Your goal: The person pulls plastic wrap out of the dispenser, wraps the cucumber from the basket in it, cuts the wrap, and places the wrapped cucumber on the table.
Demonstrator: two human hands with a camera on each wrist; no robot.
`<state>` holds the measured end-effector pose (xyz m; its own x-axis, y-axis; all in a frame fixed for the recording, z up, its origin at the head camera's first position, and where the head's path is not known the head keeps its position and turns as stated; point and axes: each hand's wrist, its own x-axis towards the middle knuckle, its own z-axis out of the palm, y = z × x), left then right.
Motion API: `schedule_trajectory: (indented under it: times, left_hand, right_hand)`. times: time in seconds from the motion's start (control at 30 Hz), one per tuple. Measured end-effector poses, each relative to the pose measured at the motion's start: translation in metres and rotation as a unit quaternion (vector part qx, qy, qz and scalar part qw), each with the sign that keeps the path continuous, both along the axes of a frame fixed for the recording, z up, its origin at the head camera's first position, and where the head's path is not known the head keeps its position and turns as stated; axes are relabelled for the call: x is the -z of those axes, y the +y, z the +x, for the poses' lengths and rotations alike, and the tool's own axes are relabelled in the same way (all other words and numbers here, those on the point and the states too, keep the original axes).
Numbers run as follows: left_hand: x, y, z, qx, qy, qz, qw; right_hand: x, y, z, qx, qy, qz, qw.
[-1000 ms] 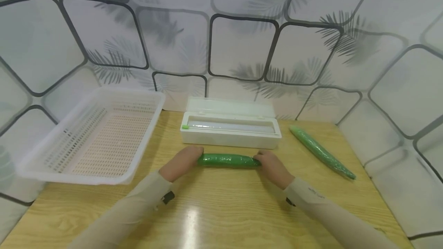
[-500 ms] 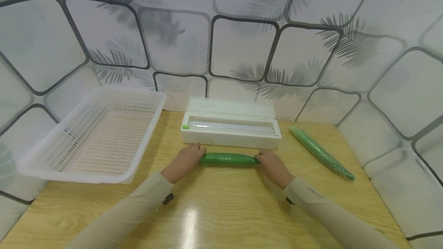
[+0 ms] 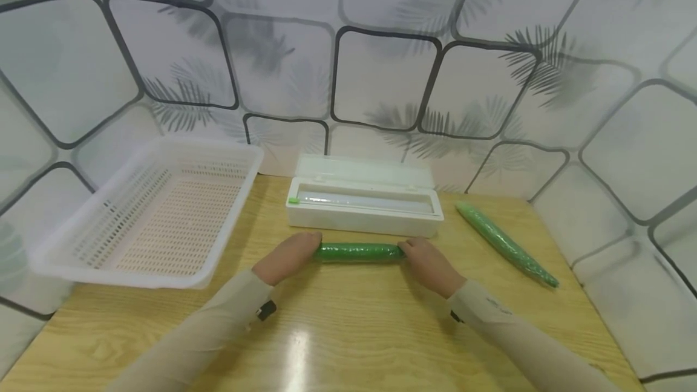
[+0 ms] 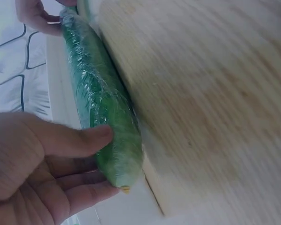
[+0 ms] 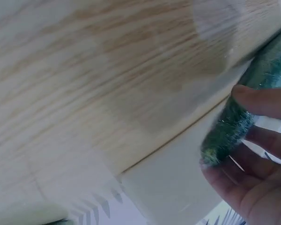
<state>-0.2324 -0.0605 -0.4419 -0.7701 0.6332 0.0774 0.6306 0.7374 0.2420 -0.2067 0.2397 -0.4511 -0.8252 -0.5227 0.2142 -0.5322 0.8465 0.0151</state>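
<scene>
A green cucumber [image 3: 359, 252] wrapped in clear film lies crosswise at the middle of the table, just in front of the white film box. My left hand [image 3: 290, 257] holds its left end. In the left wrist view, the thumb lies on top of the film-covered cucumber [image 4: 100, 98] and the fingers are beneath and behind its tip. My right hand [image 3: 432, 265] pinches the other end; the right wrist view shows the thumb over the cucumber [image 5: 232, 124] and the fingers under its tip. Film wrinkles show along the skin.
Behind the cucumber stands the white cling-film box [image 3: 363, 221], lid raised, a film roll [image 3: 365, 199] inside and a green slider [image 3: 294, 201] at its left. A second wrapped cucumber [image 3: 506, 244] lies at right. A white perforated basket [image 3: 218, 259] stands at left.
Half a second ago my left hand's fingers were raised toward the box; now they are lower, back around the cucumber's end. The right hand has barely moved.
</scene>
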Motion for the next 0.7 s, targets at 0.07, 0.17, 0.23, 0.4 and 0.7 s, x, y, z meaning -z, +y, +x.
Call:
schedule_trajectory:
  times: [0.07,0.17,0.23,0.4,0.7]
  left_hand:
    - [-0.001,0.002,-0.001,-0.012,-0.024,-0.004,0.9996]
    - [0.000,0.005,-0.004,-0.024,-0.040,-0.007,0.9989]
    - [0.002,0.005,-0.005,-0.025,-0.037,-0.010,0.9989]
    - [0.009,0.002,-0.005,-0.013,0.007,0.001,0.9999]
    - [0.009,-0.006,0.000,-0.009,0.030,0.039,0.9988]
  right_hand:
    - [0.001,0.000,-0.002,-0.005,0.004,0.000,1.0000]
    - [0.002,-0.001,-0.004,-0.005,0.013,-0.004,0.9999]
    - [0.003,0.000,-0.006,-0.001,0.016,-0.001,0.9999]
    - [0.000,0.001,-0.008,0.000,0.004,0.007,1.0000]
    - [-0.006,0.002,-0.006,0.010,-0.115,0.019,0.9932]
